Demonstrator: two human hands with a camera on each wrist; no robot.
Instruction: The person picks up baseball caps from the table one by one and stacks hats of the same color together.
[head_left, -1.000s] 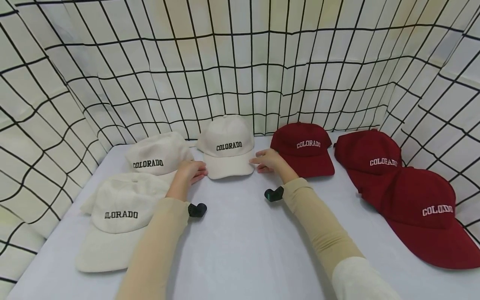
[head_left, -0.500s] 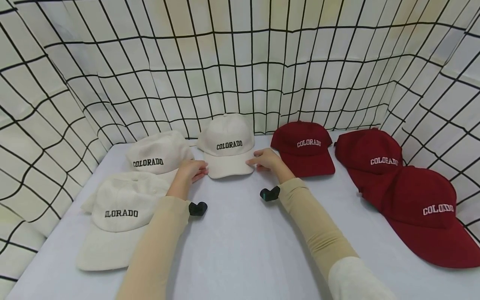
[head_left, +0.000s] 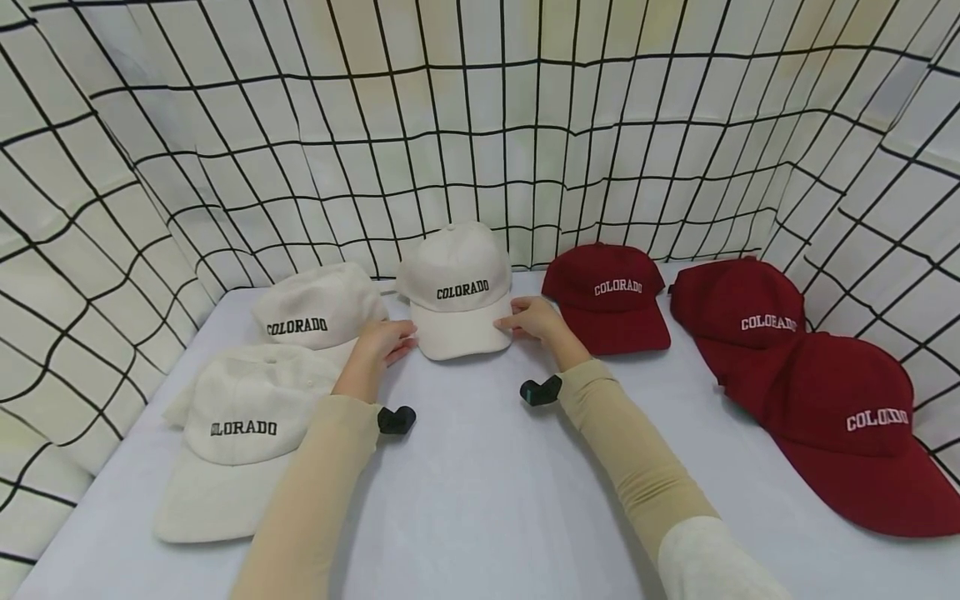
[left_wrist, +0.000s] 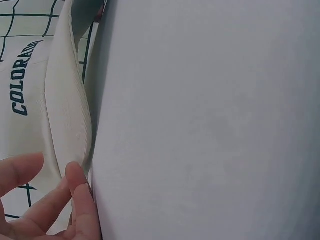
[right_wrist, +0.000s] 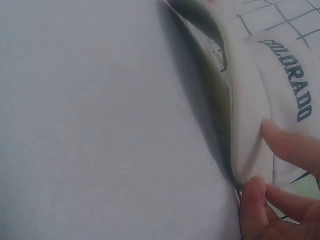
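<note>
A cream baseball cap point(head_left: 461, 332) lettered COLORADO sits upright at the back middle, brim toward me. My right hand point(head_left: 538, 322) pinches the brim's right corner, its thumb point(right_wrist: 287, 142) on top and fingertips point(right_wrist: 254, 192) at the edge. At the brim's left corner, my left hand point(head_left: 381, 340) touches the edge with its fingertips point(left_wrist: 75, 175). The left thumb point(left_wrist: 22, 170) stands apart from the fingers, above the brim. In both wrist views the brim's middle arches up off the table.
Two more cream caps, a rear one point(head_left: 318, 304) and a front one point(head_left: 232, 425), overlap at left. A red cap point(head_left: 607, 292) stands right of my right hand; two overlapping red caps point(head_left: 840, 400) lie far right. White cloth with black grid lines point(head_left: 480, 108) walls the white table point(head_left: 465, 500).
My right hand has moved slightly left onto the brim and now pinches it. The middle cream cap has shifted slightly right and toward me. The left hand has barely moved.
</note>
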